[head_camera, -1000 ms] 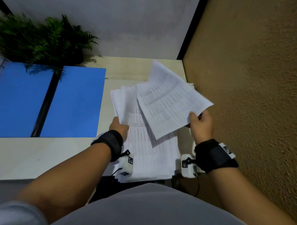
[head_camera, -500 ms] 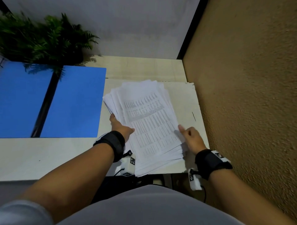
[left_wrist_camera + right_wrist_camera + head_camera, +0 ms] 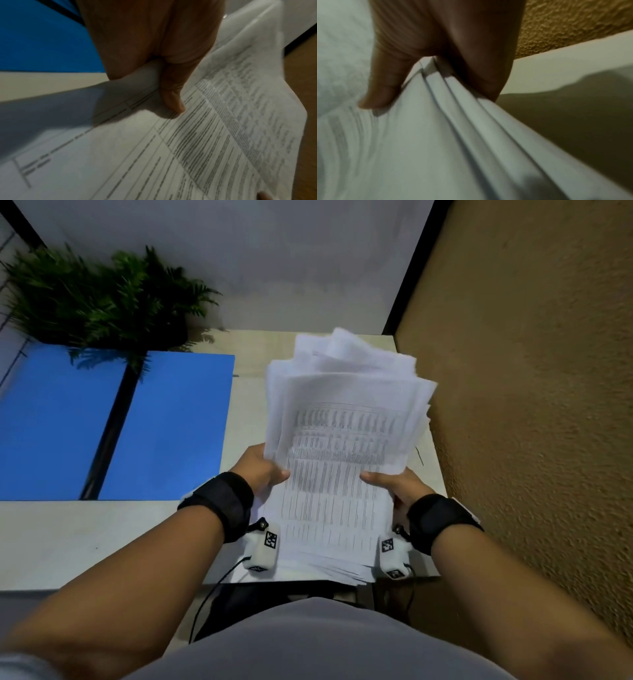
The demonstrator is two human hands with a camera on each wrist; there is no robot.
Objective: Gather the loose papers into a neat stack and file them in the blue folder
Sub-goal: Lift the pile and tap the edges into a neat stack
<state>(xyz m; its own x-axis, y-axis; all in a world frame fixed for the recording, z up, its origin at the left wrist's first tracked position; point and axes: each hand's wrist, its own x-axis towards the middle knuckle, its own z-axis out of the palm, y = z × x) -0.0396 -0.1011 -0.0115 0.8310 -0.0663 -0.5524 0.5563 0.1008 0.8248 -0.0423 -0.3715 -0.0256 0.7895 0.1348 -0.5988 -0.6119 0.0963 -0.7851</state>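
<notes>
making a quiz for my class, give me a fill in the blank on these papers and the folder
1. Both the left hand and the right hand hold the ____.
2. The open folder is coloured ____.
3. The folder lies to the ____ of the papers.
4. Behind the folder stands a green ____.

Missing words: papers; blue; left; plant

Printed white papers — fanned, uneven, raised off the desk — right of the open blue folder.

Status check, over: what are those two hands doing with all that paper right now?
Left hand and right hand both grip the papers, lifted, edges uneven. Blue folder open, left. Nothing between them.
</notes>
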